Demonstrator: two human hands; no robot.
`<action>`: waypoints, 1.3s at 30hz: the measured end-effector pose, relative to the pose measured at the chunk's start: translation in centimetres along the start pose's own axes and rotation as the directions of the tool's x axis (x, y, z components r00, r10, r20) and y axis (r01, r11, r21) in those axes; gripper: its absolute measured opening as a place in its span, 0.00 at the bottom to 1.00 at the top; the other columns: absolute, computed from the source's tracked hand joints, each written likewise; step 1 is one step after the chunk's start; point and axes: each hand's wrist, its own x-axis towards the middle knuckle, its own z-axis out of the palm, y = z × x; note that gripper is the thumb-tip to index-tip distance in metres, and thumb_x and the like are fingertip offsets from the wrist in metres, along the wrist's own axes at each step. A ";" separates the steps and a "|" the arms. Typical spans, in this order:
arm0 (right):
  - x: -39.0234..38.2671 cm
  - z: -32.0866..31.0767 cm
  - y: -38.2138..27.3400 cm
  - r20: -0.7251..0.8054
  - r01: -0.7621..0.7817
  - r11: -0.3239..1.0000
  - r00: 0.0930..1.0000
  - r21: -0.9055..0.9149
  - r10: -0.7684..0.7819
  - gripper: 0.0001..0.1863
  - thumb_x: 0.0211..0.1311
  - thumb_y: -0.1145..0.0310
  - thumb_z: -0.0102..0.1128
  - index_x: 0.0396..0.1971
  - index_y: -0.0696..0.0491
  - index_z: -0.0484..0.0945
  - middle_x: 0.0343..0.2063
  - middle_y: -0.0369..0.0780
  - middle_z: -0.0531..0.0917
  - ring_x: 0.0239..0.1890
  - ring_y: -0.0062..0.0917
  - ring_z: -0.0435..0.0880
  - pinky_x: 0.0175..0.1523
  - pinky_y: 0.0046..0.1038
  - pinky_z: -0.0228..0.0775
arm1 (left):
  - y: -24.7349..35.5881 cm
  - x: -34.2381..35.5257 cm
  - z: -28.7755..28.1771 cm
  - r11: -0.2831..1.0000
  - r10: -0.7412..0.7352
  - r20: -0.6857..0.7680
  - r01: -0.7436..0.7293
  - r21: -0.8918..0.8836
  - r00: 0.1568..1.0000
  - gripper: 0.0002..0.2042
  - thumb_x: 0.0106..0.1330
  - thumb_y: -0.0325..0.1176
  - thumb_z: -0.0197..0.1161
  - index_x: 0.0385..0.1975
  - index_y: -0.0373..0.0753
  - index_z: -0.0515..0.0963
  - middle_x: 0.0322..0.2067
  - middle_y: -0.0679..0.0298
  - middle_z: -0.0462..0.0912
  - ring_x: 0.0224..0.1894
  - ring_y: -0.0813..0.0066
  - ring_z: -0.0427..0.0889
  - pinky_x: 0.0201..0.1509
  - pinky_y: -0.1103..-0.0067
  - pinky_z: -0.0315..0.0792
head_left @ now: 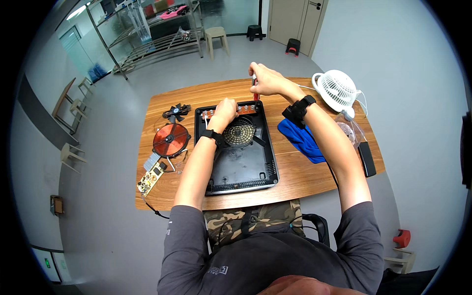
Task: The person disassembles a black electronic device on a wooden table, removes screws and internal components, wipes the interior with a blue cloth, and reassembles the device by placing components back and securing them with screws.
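A black appliance housing [231, 167] with a round vent grille [238, 132] lies open at the middle of the wooden table. An orange circuit strip [248, 110] runs along its far end. My left hand [224, 110] rests on that strip with curled fingers; what they hold, if anything, is hidden. My right hand [265, 79] is closed on an upright red-handled screwdriver [255, 95] above the strip's right end.
Left lie a black fan [176, 113], a copper coil [169, 140] and a circuit board [150, 179]. Right are a blue cloth [300, 140], a white fan [335, 88] and a black power bank [366, 159]. A metal rack [157, 44] and stools [216, 34] stand beyond the table.
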 end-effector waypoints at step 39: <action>-1.1 2.4 0.1 -0.283 -0.109 0.968 0.944 0.225 0.172 0.23 0.53 0.66 0.67 0.43 0.62 0.67 0.34 0.56 0.82 0.33 0.49 0.86 0.42 0.44 0.78 | 4.0 -0.8 -1.5 0.968 0.118 -0.063 -0.129 -0.217 0.991 0.10 0.56 0.29 0.69 0.36 0.33 0.85 0.38 0.51 0.85 0.45 0.51 0.85 0.50 0.63 0.79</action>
